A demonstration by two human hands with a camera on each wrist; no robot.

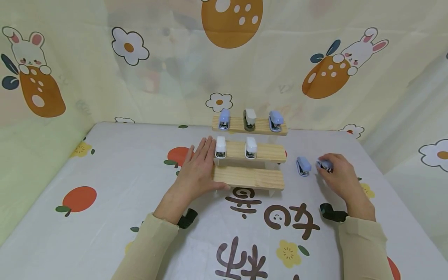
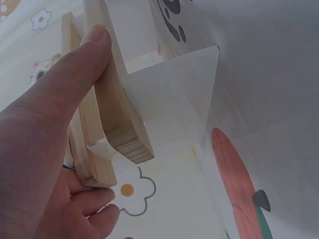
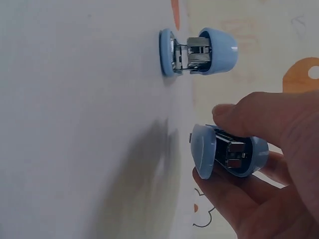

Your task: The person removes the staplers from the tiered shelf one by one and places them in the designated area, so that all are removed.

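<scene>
A three-tier wooden display rack (image 1: 249, 177) stands in the middle of the table. My left hand (image 1: 197, 171) rests against its left end, fingers stretched along the side. In the left wrist view the thumb lies on the edge of one board (image 2: 122, 117). To the right of the rack, my right hand (image 1: 339, 173) pinches a small blue stapler (image 3: 229, 152) between thumb and fingers, just off the cloth. A second blue stapler (image 1: 303, 166) stands on the table between that hand and the rack. The middle tier carries two white staplers, one at the left (image 1: 221, 147) and another centred (image 1: 251, 147).
On the top tier sit a blue stapler (image 1: 224, 119), a grey-white stapler (image 1: 249, 119) and another blue stapler (image 1: 276, 121). A patterned cloth (image 1: 105, 233) covers the table. Behind it hangs a printed curtain (image 1: 168, 89).
</scene>
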